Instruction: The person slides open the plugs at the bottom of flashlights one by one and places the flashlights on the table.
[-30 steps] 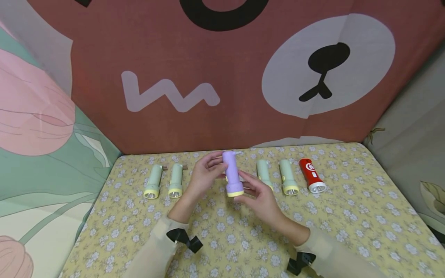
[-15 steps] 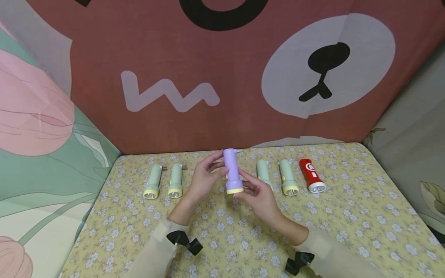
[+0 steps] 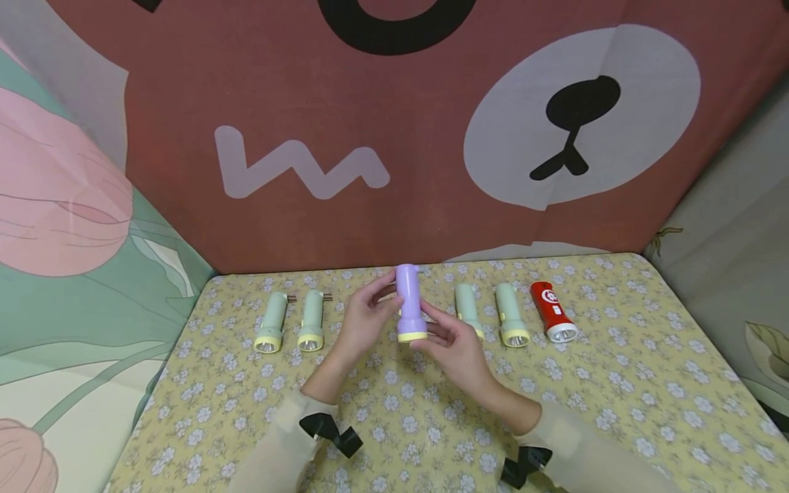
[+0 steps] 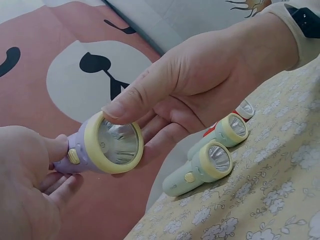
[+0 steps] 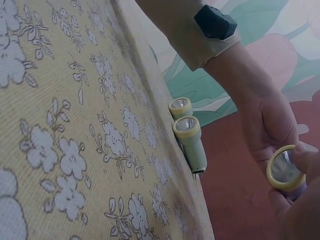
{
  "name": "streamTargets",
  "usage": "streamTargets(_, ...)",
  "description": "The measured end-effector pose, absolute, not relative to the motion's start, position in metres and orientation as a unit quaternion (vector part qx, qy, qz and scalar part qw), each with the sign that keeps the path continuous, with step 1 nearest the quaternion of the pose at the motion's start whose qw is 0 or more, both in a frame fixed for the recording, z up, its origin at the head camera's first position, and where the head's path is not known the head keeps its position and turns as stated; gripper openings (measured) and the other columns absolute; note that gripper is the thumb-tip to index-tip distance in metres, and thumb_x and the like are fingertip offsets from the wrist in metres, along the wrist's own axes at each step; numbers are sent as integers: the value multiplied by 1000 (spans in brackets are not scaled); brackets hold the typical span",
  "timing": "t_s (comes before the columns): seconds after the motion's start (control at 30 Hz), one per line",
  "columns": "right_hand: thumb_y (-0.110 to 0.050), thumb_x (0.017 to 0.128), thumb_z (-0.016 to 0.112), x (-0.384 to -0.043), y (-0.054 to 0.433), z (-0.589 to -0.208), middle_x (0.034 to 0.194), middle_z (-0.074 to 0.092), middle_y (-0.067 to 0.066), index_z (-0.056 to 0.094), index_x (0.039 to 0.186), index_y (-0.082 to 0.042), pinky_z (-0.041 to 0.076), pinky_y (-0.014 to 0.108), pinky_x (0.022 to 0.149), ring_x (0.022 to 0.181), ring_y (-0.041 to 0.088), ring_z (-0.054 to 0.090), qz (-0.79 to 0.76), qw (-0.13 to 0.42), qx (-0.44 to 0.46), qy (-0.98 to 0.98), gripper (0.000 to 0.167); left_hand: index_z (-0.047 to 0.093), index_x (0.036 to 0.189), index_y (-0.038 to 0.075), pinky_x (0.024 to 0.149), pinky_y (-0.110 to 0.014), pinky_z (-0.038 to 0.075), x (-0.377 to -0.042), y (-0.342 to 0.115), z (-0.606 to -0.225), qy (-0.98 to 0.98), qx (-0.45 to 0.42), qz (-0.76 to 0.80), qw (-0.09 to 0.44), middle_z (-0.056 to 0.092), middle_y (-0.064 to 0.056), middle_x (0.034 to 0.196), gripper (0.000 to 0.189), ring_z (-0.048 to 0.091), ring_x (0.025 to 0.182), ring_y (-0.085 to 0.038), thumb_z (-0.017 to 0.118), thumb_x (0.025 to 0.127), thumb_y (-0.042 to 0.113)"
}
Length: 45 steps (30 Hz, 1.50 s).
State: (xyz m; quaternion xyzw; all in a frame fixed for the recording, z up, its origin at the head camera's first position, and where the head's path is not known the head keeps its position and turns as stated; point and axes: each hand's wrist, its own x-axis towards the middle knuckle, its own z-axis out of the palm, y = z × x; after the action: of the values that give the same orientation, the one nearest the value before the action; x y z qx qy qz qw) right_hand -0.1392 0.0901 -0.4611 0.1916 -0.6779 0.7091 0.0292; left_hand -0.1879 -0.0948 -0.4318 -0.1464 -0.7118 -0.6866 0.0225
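Both hands hold a purple flashlight (image 3: 409, 298) above the table, lens end toward me. The left hand (image 3: 368, 318) grips its body near the back end, thumb on the near side. At the yellow-rimmed head, the right hand (image 3: 457, 348) pinches with its thumb and fingers. A slim plug-like piece sticks out sideways at the flashlight's far end. In the left wrist view the clear lens (image 4: 120, 142) faces the camera, and a yellow switch (image 4: 73, 156) shows between the hands. The right wrist view shows the lens from the other side, with the body mostly hidden by fingers.
Two pale green flashlights (image 3: 311, 320) lie on the left of the flowered tablecloth (image 3: 394, 424). To the right lie two more green flashlights (image 3: 511, 315) and a red flashlight (image 3: 553, 311). A printed cloth (image 3: 308, 226) hangs behind the table.
The purple flashlight has risen slightly, shifted a little left and turned more upright, still in both hands. The right hand has moved slightly left with it. The other flashlights stay put.
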Motion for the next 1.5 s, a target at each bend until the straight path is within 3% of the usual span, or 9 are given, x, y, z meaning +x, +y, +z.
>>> streamTargets(0.43, 6, 88, 75, -142, 86, -460, 143, 53, 28, 48, 146, 7, 57, 36, 93, 116, 39, 65, 717, 10, 194, -669, 64, 54, 142, -6, 99, -30, 54, -188, -98, -436, -713, -132, -688, 31, 58, -24, 139, 49, 60, 122, -38, 66, 95, -8)
streamTargets(0.83, 4, 90, 74, -147, 77, -459, 146, 52, 25, 48, 146, 8, 55, 32, 97, 124, 41, 60, 708, 1, 184, -682, 62, 51, 145, -6, 101, -33, 53, -187, -103, -434, -725, -112, -679, 28, 55, -24, 142, 48, 59, 124, -39, 62, 98, -6)
streamTargets(1.07, 5, 89, 74, -150, 69, -458, 146, 52, 24, 48, 145, 9, 55, 33, 97, 124, 40, 60, 712, -3, 188, -676, 62, 53, 145, -2, 95, -26, 54, -188, -111, -435, -733, -106, -671, 34, 57, -20, 142, 48, 59, 123, -35, 62, 98, -4)
streamTargets(1.37, 6, 88, 75, -151, 58, -458, 146, 51, 27, 48, 145, 9, 55, 32, 96, 123, 41, 60, 709, -13, 185, -681, 63, 52, 146, 0, 102, -36, 52, -188, -123, -436, -750, -90, -655, 26, 56, -20, 144, 48, 58, 126, -35, 62, 100, -1)
streamTargets(1.5, 3, 89, 75, -152, 53, -460, 147, 51, 25, 48, 146, 8, 55, 31, 96, 124, 40, 60, 704, -26, 184, -685, 63, 51, 148, 0, 101, -32, 52, -187, -129, -439, -749, -76, -658, 16, 55, -19, 146, 49, 57, 127, -35, 62, 100, -1)
